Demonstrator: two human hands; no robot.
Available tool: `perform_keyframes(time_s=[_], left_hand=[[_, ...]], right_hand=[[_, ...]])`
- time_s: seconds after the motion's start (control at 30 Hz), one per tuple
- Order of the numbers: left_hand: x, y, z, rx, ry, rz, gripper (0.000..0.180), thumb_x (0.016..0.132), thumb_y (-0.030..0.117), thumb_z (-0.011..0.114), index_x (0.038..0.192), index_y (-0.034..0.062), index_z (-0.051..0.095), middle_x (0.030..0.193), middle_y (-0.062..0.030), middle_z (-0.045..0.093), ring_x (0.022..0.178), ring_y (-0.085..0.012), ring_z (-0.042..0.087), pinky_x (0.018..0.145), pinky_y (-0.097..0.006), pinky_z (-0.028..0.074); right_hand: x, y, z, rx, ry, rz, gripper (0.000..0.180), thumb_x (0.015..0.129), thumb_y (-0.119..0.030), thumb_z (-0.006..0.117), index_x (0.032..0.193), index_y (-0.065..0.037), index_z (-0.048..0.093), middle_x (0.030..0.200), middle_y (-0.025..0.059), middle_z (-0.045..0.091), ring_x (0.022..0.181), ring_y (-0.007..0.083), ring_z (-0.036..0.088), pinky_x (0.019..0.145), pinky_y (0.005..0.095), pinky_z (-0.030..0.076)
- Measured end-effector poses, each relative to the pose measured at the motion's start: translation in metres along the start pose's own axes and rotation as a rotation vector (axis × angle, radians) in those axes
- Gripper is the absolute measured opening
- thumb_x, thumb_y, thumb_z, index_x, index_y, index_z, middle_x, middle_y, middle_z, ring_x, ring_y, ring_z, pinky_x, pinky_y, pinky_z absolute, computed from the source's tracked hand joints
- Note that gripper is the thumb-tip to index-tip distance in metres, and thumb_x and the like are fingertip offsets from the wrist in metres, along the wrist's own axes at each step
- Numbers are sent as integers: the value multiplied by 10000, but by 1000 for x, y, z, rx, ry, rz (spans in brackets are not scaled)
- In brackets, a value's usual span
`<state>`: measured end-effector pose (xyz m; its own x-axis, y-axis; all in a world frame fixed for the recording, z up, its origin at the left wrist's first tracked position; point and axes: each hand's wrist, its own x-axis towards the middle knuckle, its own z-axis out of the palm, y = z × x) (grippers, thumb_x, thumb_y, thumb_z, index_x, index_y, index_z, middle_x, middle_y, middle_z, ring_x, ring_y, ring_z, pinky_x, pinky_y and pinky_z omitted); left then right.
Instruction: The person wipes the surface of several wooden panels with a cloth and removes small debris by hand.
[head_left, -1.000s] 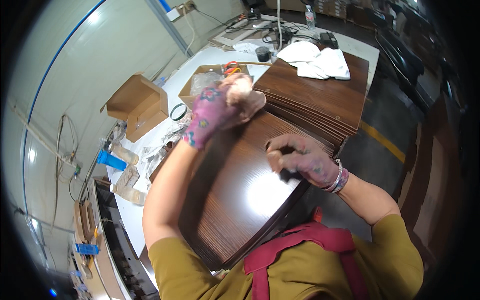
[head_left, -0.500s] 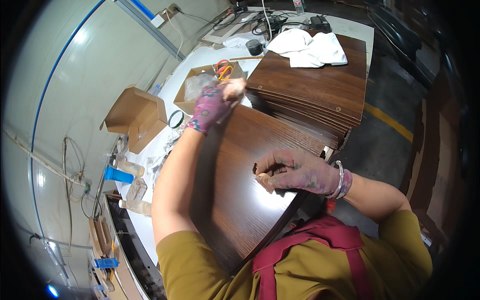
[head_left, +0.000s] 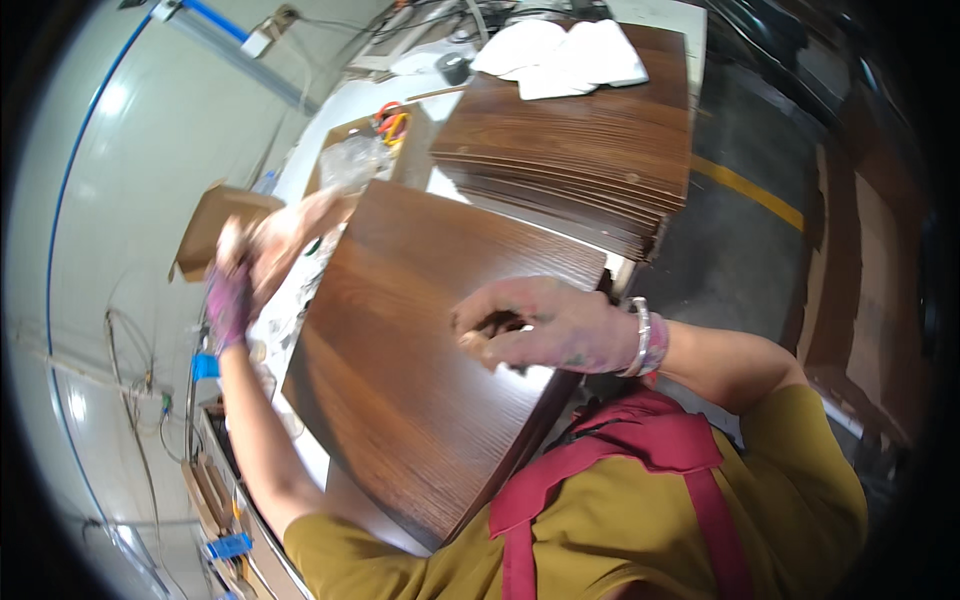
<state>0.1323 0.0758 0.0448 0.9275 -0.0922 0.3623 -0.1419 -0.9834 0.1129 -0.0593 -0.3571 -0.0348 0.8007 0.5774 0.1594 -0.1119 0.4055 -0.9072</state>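
My left hand (head_left: 232,298), in a purple patterned glove, is raised off the left edge of a dark brown wood-grain board (head_left: 420,330). It is closed on a pale, crumpled cloth (head_left: 285,238), which motion smears. Over the middle of the board is my right hand (head_left: 560,325), in a stained glove with a bracelet at the wrist. Its fingers curl to a pinch with the thumb, and what lies between the tips, if anything, cannot be made out. Behind the board stands a stack of similar brown boards (head_left: 570,150), with white cloths (head_left: 560,60) lying on top.
A cardboard box (head_left: 410,140) holding clear plastic and orange-handled tools stands beyond the board. An open carton (head_left: 215,235) is at the left, near a blue-capped bottle (head_left: 205,366). A black round container (head_left: 453,68) and cables sit farther back. Large cardboard (head_left: 880,290) stands at the right.
My left hand has swung left with the pale cloth, from the board's far edge out past its left side. My right hand stays over the board, fingers still curled. The whole view has shifted.
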Motion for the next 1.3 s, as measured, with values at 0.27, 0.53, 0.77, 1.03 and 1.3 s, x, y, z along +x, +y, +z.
perform_keyframes(time_s=[0.27, 0.53, 0.77, 1.03, 1.3], left_hand=[[-194, -152, 27, -525, -57, -859, 349, 934, 187, 609, 1211, -26, 598, 985, -67, 632, 862, -164, 582, 767, -309, 470], [-299, -103, 104, -834, -251, -873, 366, 924, 155, 608, 1240, -27, 576, 1034, -82, 642, 883, -174, 600, 778, -305, 485], [-316, -103, 82, -972, -374, -915, 513, 909, 216, 647, 1352, 12, 487, 1093, -98, 630, 908, -169, 598, 749, -324, 510], [-319, -42, -28, -1195, -189, -700, 499, 979, 439, 524, 1215, 0, 560, 909, -82, 643, 832, -190, 666, 711, -283, 538], [-320, 54, -50, -1179, -318, -901, 376, 911, 453, 627, 900, 95, 512, 762, 33, 427, 618, -78, 418, 548, -223, 399]], right_hand=[[-12, -3, 5, -114, 33, -130, 276, 883, -126, 658, 1140, -34, 620, 1016, 43, 638, 878, 111, 610, 746, 263, 508], [-27, -29, -33, -297, 475, -347, 339, 855, -147, 609, 1155, 9, 584, 960, 66, 609, 871, 148, 584, 812, 288, 478], [-12, -18, -66, -342, 514, -389, 328, 867, -182, 613, 1121, 26, 618, 1054, 71, 638, 886, 123, 573, 829, 257, 454], [-1, -3, -67, -256, 577, -213, 350, 875, -217, 623, 1159, -13, 617, 961, 13, 602, 874, 96, 555, 788, 240, 449], [6, -11, -41, -448, 303, -142, 337, 871, -211, 640, 1123, 5, 585, 885, -4, 586, 812, 76, 537, 751, 225, 433]])
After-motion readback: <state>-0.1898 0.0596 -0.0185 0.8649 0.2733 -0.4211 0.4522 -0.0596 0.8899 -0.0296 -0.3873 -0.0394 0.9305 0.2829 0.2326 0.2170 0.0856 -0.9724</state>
